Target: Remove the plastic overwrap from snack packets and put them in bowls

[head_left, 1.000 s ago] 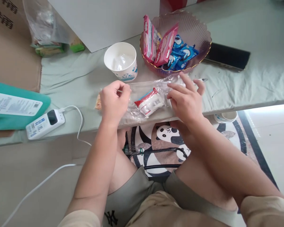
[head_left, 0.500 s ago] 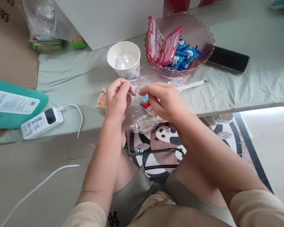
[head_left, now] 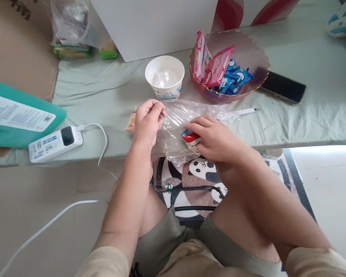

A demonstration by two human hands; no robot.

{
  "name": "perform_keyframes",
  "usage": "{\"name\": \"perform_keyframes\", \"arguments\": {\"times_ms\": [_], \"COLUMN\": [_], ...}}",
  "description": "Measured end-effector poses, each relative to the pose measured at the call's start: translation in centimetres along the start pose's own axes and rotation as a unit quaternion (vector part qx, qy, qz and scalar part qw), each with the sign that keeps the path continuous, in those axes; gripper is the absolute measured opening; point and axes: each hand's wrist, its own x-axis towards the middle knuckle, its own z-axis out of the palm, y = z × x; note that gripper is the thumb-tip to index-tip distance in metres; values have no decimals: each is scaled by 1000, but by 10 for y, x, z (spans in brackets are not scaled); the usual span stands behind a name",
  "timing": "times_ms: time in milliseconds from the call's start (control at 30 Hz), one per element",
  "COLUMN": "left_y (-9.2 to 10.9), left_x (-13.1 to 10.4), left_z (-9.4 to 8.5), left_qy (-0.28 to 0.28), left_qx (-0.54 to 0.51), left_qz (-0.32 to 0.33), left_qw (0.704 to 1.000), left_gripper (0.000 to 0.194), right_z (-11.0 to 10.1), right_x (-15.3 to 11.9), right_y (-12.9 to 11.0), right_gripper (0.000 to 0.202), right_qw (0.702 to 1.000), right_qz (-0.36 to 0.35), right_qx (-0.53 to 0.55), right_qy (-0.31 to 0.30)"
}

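My left hand (head_left: 148, 119) is closed in a pinch at the upper left edge of a clear plastic bag (head_left: 174, 125), which spreads thin and crinkled over the table's front edge. My right hand (head_left: 213, 138) curls round a small red, white and blue snack packet (head_left: 191, 137), thumb below and fingers above; the hand hides part of it. Just behind my left hand lies a small wrapped tan snack (head_left: 131, 122), partly covered. Beyond the bag stands a white paper cup (head_left: 168, 90) with crumpled clear plastic inside.
A pinkish scalloped bowl (head_left: 258, 48) holds pink and blue snack packets. Beside it lie a black phone (head_left: 285, 87) and a white pen-like stick (head_left: 243, 112). At left are a white power bank (head_left: 53, 146) with its cable and a green jug (head_left: 23, 115). A white box (head_left: 161, 27) stands behind.
My right hand has moved down and away from my left, and its fingers now close round the packet. The bag lies more spread out. The view has shifted slightly.
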Motion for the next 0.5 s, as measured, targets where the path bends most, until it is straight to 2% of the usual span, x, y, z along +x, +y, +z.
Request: {"name": "perform_keyframes", "arguments": {"times_ms": [133, 233, 333, 400, 500], "left_y": [2, 5, 9, 11, 12], "left_x": [-1, -2, -4, -5, -6], "left_z": [3, 2, -1, -3, -6], "left_qy": [11, 38, 71, 87, 98], "left_qx": [0, -3, -12, -14, -14], "left_qz": [3, 13, 10, 9, 13], "left_qw": [1000, 999, 997, 996, 995], "left_gripper": [23, 22, 21, 21, 23], "right_z": [-2, -4, -4, -4, -7], "right_x": [-6, -14, -25, -32, -41], "right_y": [2, 2, 4, 8, 17], "right_gripper": [66, 53, 36, 26, 19], "right_qw": [998, 995, 994, 995, 984], "right_qz": [21, 28, 4, -12, -13], "right_qx": [-50, -82, -77, -38, 124], "right_qy": [20, 45, 73, 94, 128]}}
